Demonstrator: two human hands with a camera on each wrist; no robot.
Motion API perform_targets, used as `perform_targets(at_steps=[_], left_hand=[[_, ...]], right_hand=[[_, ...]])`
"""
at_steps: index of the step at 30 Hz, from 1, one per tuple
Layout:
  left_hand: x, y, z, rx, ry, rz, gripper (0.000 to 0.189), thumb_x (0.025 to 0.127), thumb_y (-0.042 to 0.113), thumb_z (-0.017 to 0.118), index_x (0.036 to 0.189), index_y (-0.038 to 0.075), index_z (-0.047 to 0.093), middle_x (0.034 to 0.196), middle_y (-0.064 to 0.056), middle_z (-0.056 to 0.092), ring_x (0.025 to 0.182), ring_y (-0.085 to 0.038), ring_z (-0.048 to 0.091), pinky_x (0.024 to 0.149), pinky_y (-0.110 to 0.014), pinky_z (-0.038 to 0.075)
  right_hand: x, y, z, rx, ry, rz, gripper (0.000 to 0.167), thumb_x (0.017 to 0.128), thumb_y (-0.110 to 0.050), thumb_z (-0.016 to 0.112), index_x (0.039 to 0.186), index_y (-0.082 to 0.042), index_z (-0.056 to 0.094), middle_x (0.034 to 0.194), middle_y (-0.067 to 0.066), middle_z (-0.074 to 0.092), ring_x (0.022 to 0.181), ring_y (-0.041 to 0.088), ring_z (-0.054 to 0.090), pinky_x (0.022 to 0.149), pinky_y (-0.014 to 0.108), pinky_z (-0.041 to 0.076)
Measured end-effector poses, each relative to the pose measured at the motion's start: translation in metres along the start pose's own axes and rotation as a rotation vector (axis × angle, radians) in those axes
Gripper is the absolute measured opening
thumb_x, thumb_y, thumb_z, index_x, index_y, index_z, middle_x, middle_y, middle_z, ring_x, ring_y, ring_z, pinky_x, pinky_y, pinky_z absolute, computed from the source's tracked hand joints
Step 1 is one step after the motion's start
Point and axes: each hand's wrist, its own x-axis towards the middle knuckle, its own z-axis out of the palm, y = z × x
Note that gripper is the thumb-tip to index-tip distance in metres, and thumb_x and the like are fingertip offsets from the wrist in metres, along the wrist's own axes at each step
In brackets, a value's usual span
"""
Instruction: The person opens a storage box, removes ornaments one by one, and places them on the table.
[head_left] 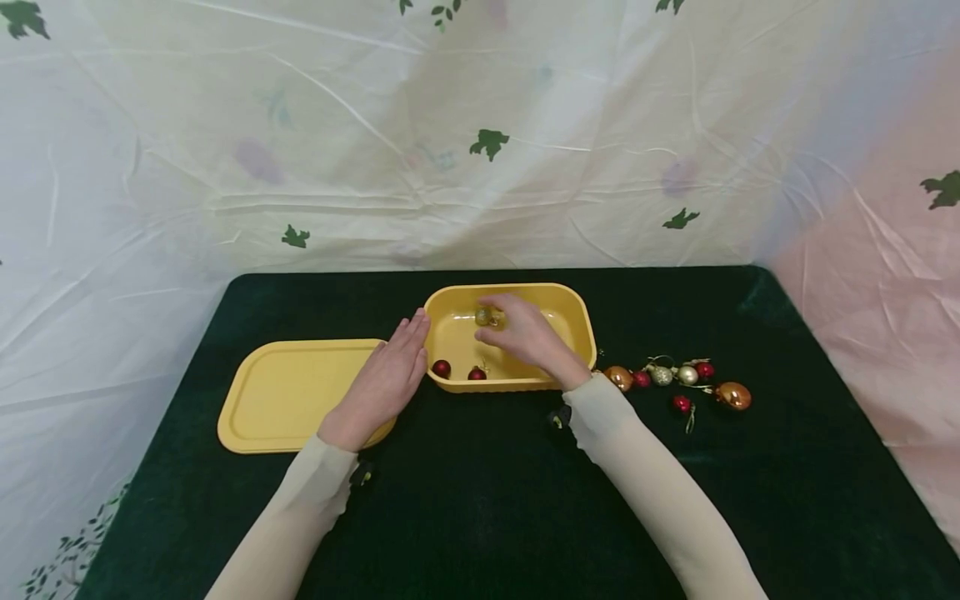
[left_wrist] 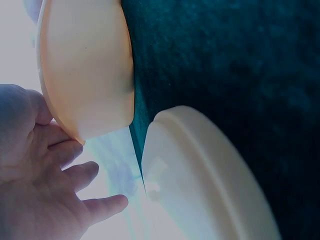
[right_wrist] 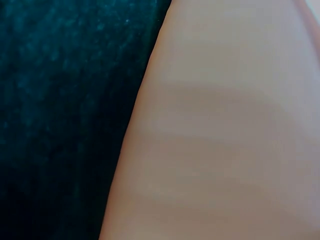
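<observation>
A yellow plastic box (head_left: 517, 384) stands on the table with its opening up. My left hand (head_left: 382, 379) rests against its left end with fingers extended; the left wrist view shows fingers touching the box's rim (left_wrist: 44, 75). Over the box, my right hand (head_left: 521, 333) has thumb and forefinger spread on either side of a small gold bauble (head_left: 482, 317), with gaps visible around it. Two red baubles, a left one (head_left: 442, 368) and a right one (head_left: 477, 373), lie inside near the front wall. Only the box's outer side (right_wrist: 215, 125) and the cloth fill the right wrist view.
A yellow lid (head_left: 288, 396) lies left of the box, partly under the left hand and forearm. Right of the box, several baubles are grouped, including an orange one (head_left: 732, 396), a silvery one (head_left: 687, 375) and a red one (head_left: 681, 403). Dark green cloth (head_left: 480, 500) covers the table.
</observation>
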Motion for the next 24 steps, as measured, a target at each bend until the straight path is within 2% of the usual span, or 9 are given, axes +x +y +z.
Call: perform_targets(at_steps=[12,24], left_hand=[[-0.0015,-0.0002,-0.0002,-0.006,-0.002,-0.001,0.059,0.114,0.033,0.034,0.166,0.011,0.018,0.173,0.0,0.008,0.158,-0.027,0.015,0.123,-0.058,0.023],[-0.001,0.001,0.0002,0.008,-0.001,0.005,0.059,0.114,0.032,0.036,0.166,0.011,0.018,0.173,-0.001,0.009,0.158,-0.028,0.015,0.123,-0.059,0.023]], right_hand=[[0.0082,0.0013,0.0034,-0.031,-0.067,0.04,0.056,0.095,-0.024,0.075,0.145,-0.006,0.058,0.146,0.012,0.058,0.136,0.029,0.051,0.116,0.046,0.04],[0.0067,0.0014,0.0055,-0.061,-0.106,0.037,0.041,0.096,-0.019,0.076,0.133,-0.005,0.067,0.126,0.008,0.068,0.112,0.024,0.06,0.105,0.043,0.048]])
